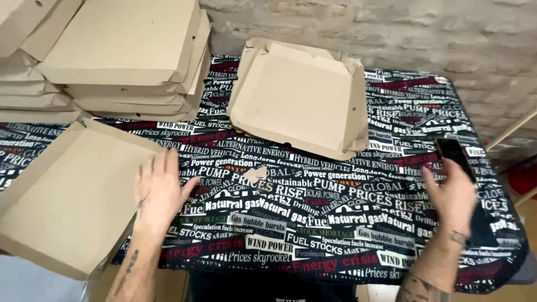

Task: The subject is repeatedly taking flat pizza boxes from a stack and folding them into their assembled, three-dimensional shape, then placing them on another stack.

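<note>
Neither grip is closed on anything in the head view. On the left, the left hand point(159, 187) lies flat with fingers spread, resting on the right edge of an open cardboard box point(67, 196) — palm down, nothing clasped. That box sits at the counter's point(335, 223) left end, hanging past the near edge, turned at a slant so its long side runs from near-left toward far-right. On the right, the right hand point(454, 196) hovers open, fingers loosely curled, just beside a dark phone point(454, 154) that lies near the counter's right end with its long axis pointing away and slightly left. A second open box point(299, 98) lies at the far middle, also skewed. A stack of folded boxes point(128, 56) stands at the far left — lids shut. A small cardboard scrap point(255, 174) lies between the hands on the printed black cloth point(291, 235).
</note>
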